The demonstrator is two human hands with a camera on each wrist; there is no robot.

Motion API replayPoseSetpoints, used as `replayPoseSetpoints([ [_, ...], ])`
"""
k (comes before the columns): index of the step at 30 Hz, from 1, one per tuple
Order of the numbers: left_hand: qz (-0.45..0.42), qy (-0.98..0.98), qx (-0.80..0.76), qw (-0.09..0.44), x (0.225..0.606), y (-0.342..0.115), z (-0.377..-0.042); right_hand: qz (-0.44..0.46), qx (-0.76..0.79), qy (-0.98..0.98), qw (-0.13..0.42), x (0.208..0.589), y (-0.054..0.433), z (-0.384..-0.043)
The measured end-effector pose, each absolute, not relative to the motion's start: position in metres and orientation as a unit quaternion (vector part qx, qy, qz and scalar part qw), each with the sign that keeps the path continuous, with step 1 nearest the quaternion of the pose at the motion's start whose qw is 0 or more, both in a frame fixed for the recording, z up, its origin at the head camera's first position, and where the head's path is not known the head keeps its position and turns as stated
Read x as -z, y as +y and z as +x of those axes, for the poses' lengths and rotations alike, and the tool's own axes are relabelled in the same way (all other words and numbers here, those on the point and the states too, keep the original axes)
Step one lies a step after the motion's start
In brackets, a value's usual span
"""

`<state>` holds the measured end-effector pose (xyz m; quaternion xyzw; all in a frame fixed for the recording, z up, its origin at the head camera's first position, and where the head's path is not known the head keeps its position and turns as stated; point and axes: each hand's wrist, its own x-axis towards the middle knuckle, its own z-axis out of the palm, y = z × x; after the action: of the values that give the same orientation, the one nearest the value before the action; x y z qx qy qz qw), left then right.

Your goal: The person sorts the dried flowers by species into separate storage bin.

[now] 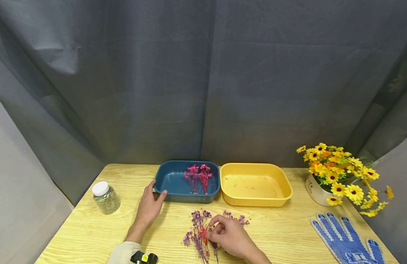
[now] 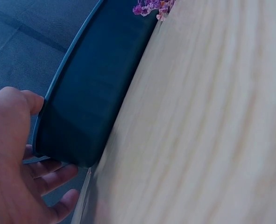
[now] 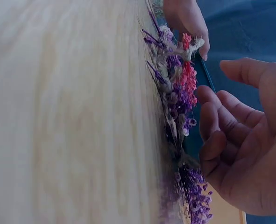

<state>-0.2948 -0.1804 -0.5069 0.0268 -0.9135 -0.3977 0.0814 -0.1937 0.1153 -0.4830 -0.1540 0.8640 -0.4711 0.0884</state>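
In the head view my left hand (image 1: 149, 206) grips the blue tray (image 1: 190, 198), thumb (image 2: 34, 100) on the rim (image 2: 66, 58) in the left wrist view, while in the right wrist view my right hand (image 3: 255, 151), loose-fingered and empty, has the red bunch (image 3: 188, 79) just beside its fingertips, best pinched by its twine (image 3: 194, 50).

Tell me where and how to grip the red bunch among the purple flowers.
Probably pinch the red bunch at its twine, coming from above and the right: the twine narrows it, it appears to lie over the purple flowers, and the right hand is on that side.
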Motion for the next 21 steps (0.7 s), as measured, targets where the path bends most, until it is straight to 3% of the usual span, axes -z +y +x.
replayPoseSetpoints([
  [5,0.026,-0.912,0.4,0.081,0.506,-0.18,-0.294,-0.17,0.426,0.885,0.076,0.484,0.111,-0.191],
  [13,0.024,-0.91,0.406,0.082,0.506,-0.18,-0.294,-0.161,0.407,0.894,0.103,0.49,0.104,-0.189],
  [21,0.027,-0.909,0.409,0.077,0.507,-0.179,-0.293,-0.165,0.406,0.896,0.071,0.498,0.101,-0.188],
])
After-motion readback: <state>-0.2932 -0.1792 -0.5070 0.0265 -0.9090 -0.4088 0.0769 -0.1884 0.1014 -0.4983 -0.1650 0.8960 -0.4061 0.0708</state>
